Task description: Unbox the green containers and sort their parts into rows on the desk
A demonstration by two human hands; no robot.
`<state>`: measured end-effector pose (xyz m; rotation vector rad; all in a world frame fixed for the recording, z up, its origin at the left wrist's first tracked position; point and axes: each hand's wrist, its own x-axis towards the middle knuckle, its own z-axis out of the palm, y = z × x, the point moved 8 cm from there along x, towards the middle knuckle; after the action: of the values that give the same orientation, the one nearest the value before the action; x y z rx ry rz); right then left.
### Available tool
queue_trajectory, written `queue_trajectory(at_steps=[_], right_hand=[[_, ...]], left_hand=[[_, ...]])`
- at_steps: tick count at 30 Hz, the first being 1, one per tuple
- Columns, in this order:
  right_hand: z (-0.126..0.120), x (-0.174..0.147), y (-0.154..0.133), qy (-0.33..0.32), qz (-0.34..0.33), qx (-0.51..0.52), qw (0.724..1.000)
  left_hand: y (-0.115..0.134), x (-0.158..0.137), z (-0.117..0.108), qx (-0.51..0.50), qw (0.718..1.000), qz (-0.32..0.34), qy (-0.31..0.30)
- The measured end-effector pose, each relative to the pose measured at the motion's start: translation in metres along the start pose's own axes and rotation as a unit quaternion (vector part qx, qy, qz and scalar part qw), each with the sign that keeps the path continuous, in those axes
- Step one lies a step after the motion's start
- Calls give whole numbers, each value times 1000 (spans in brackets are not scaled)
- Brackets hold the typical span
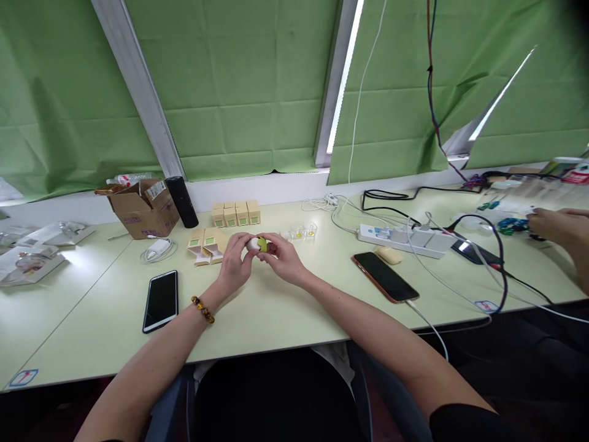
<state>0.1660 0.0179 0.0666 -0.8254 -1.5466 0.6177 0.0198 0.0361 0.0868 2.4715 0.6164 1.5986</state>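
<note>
Between my two hands, above the table, is a small rounded piece, white on its left side and leaf-green on its right point(259, 244). The fingers of my left hand point(235, 261) close on its white end. My right hand point(283, 258) pinches the green end. Just left of my left hand stand two opened small cardboard boxes point(205, 247) with their flaps out. Beyond my right hand sit several small clear cups point(301, 232) with yellow bits inside. A row of closed small boxes point(236, 213) stands behind.
A phone point(161, 301) and a white charger with cable point(159, 248) lie left. A large carton point(143, 210) and black cylinder point(181, 201) stand at the back. On the right are another phone point(385, 276), a power strip point(405, 239), cables, and another person's hand point(554, 227).
</note>
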Motion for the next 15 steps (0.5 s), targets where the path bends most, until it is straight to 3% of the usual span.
queue_trajectory(at_steps=[3,6,10,13,15], right_hand=[[-2,1,7,15,21,11,1000],[-13,3,14,38,51,16,998],[-27,4,14,54,69,-48,995],[-16,0,21,-3,89,-79,993],[-3,-5,29,-53,97,-82,990]], left_hand=[[-6,2,-3,-42,998,-41,19],[-24,4,-15,-123,982,-114,90],[-61,2,-15,-307,906,-255,140],[-70,0,-2,-440,837,-304,117],[-68,-1,4,-483,813,-311,97]])
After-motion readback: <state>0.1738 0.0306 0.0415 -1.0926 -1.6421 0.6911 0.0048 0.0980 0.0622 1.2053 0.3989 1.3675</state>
